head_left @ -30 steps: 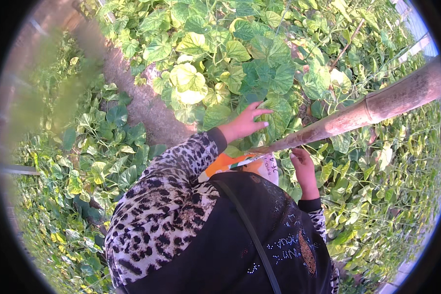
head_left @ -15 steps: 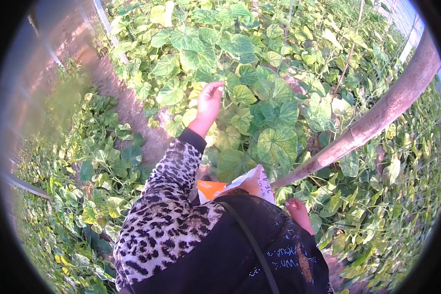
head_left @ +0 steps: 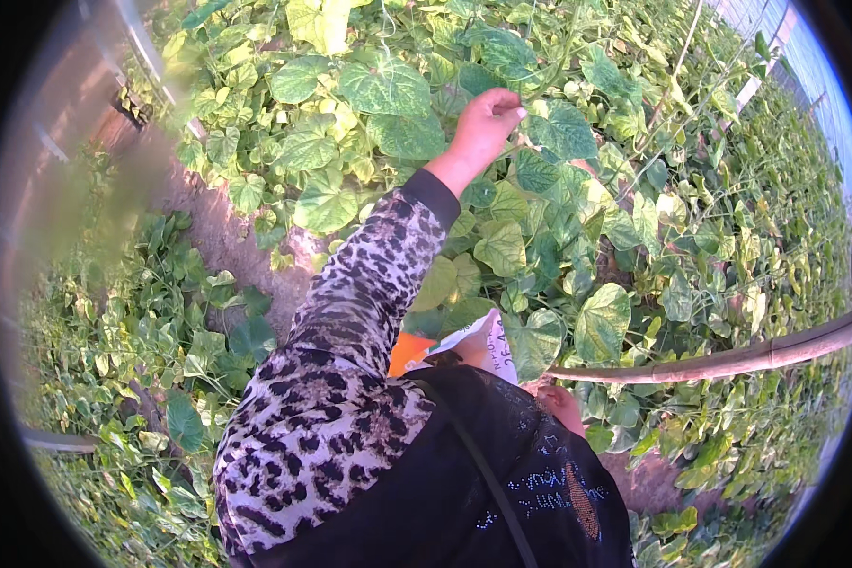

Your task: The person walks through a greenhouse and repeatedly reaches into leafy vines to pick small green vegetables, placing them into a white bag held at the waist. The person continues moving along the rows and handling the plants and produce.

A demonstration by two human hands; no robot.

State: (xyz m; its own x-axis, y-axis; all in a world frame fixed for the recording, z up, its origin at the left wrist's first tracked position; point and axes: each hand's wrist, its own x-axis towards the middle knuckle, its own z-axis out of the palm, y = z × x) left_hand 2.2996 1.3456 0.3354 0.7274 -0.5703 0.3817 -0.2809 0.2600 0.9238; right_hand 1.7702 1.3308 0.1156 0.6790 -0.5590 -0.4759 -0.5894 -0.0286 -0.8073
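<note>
My left hand [head_left: 488, 123] reaches out over the vines with thumb and fingers pinched together, beside a green stem [head_left: 563, 57] and broad leaves [head_left: 566, 131]. A small pale bit shows just below its fingertips. What lies in the pinch is too small to make out. Close to my body on the right, my right hand [head_left: 562, 407] has its fingers curled in, near the lower end of a wooden pole [head_left: 757, 355]. My dark top partly covers this hand, and its contents are hidden. An open white and orange bag [head_left: 488, 346] stands out in front of my chest.
Leafy vines [head_left: 388, 90], some yellowed and mottled, spread ahead and on both sides. A strip of bare soil [head_left: 241, 237] runs along the left. Pale sheeting [head_left: 828, 104] borders the far right. Something blurred and greenish [head_left: 114, 208] shows at left.
My left hand has moved up and to the right among the leaves, still pinched. The pole now lies lower and flatter in view. My right hand has shifted slightly left.
</note>
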